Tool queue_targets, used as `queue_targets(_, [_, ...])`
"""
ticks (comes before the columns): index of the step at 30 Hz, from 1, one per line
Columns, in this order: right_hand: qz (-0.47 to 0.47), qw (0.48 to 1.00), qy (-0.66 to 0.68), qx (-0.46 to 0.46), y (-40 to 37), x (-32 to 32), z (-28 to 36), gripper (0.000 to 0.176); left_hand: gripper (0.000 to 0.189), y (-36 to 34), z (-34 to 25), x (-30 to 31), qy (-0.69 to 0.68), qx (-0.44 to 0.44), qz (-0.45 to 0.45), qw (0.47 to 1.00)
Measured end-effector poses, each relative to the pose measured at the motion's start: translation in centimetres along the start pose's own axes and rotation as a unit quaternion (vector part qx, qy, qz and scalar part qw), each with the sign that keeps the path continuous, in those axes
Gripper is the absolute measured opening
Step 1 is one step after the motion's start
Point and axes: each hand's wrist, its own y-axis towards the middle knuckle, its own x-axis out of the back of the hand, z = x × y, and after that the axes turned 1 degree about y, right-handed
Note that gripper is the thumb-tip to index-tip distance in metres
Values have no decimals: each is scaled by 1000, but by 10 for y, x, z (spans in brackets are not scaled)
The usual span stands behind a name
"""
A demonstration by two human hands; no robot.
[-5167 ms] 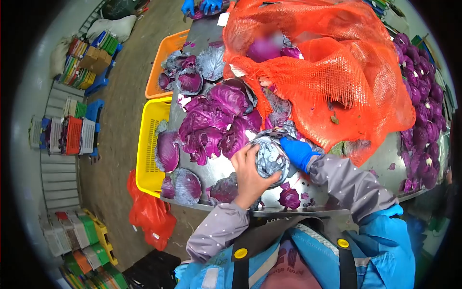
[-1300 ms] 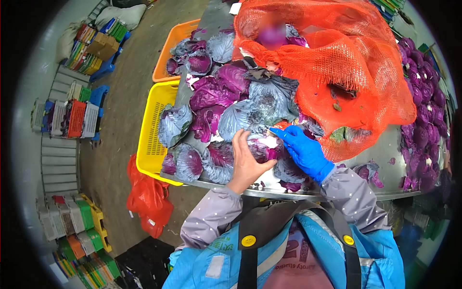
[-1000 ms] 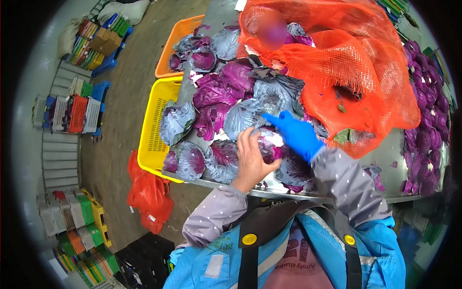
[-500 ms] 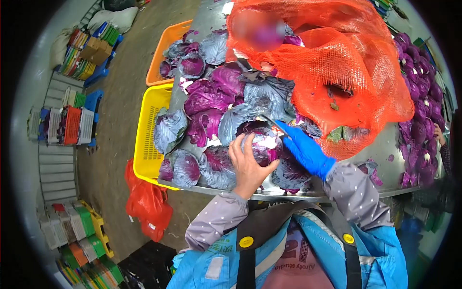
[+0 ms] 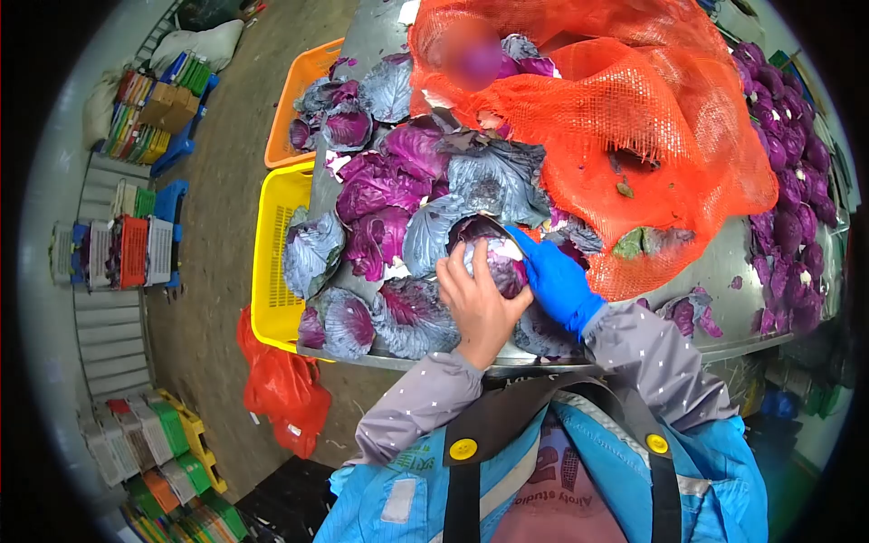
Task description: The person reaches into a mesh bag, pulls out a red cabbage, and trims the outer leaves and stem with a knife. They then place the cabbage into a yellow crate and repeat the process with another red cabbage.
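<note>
A red cabbage head (image 5: 509, 270) with a pale cut patch sits at the table's near edge. My bare left hand (image 5: 480, 303) wraps over its near left side, fingers spread around it. In a blue glove, my right hand (image 5: 557, 285) is closed at the cabbage's right side, gripping a knife whose thin blade (image 5: 493, 223) lies along the top of the head. The glove hides the handle. Loose purple leaves (image 5: 378, 235) and grey-blue outer leaves (image 5: 493, 181) are heaped just beyond and left of my hands.
Orange-red mesh sacking (image 5: 652, 127) covers the table's far middle. Yellow (image 5: 276, 312) and orange (image 5: 281, 127) crates stand along the left edge. Cabbage heads (image 5: 792, 181) are piled at right on the metal table (image 5: 715, 285). A red bag (image 5: 285, 389) lies on the floor.
The knife and gloved right hand have moved slightly left, closer against the cabbage. The cabbage has turned a little under my left hand, and the pale patch shows less.
</note>
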Motion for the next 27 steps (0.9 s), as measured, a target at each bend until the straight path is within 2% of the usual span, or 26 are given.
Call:
queue_targets(1, [-1, 1000, -1, -2, 5, 1, -4, 53, 83, 3, -2, -1, -7, 16, 14, 1000])
queue_targets(3, [-15, 996, 38, 77, 14, 5, -12, 55, 82, 4, -5, -3, 3, 10, 5, 1000])
queue_targets(5, [1, 996, 29, 80, 17, 16, -18, 56, 82, 3, -9, -1, 20, -13, 25, 999])
queue_targets(7, [114, 986, -103, 65, 21, 32, -16, 57, 82, 3, -10, -2, 23, -21, 12, 999])
queue_targets(9, [100, 984, -127, 73, 25, 16, -25, 53, 81, -1, -8, -3, 27, -23, -4, 999])
queue_targets(12, [7, 999, 38, 30, 28, 6, -32, 42, 81, -2, -3, -3, 1, -17, -2, 1000])
queue_targets(15, [-4, 998, 19, 53, 34, -7, -61, 40, 82, -6, -2, -1, -5, -15, 16, 1000])
queue_targets(16, [-16, 999, 33, -18, 34, -6, -62, 40, 82, -14, 2, -1, -15, -42, 10, 999])
queue_targets(19, [-48, 996, 77, -24, 35, -14, -91, 39, 80, -42, 20, 3, -65, -133, -11, 989])
queue_targets(21, [-59, 995, 66, -49, 22, -7, -77, 35, 83, -48, 38, 7, -122, -124, 0, 985])
queue_targets(23, [51, 971, 215, -90, 6, 23, -43, 33, 86, -40, 53, 20, -168, -27, 47, 984])
queue_targets(24, [-22, 971, 233, -48, -3, 10, -38, 30, 86, -39, 58, 29, -167, 53, 53, 983])
queue_targets(25, [16, 969, 236, -73, -13, 19, -19, 32, 88, -40, 64, 32, -195, 93, 47, 975])
queue_targets(27, [-3, 968, 251, -18, -28, 2, -12, 34, 90, -38, 69, 36, -178, 125, 70, 973])
